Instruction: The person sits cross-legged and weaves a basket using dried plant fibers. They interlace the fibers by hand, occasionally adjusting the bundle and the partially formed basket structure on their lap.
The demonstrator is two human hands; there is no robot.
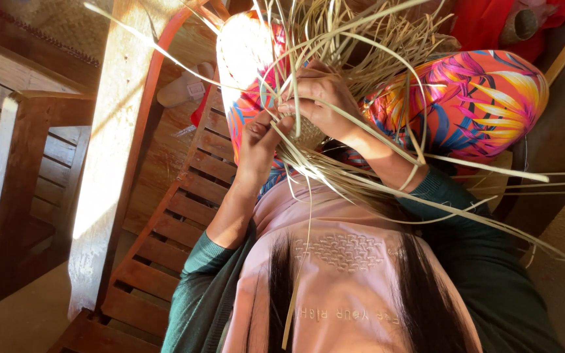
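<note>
A small woven piece of pale straw (310,136) rests in my lap, with several long loose strips (361,39) fanning out in all directions. My left hand (259,140) pinches strips at the left edge of the woven piece. Over the top of the piece, my right hand (322,98) is curled, its fingers closed on a few strips. The two hands nearly touch. Both forearms come out of dark green sleeves, and much of the woven piece is hidden behind the fingers.
I sit on a slatted wooden bench (165,242) with knees in bright patterned trousers (479,98). A wooden chair (27,150) stands at the left. A white slipper (184,85) lies on the floor, and red cloth (485,19) at top right.
</note>
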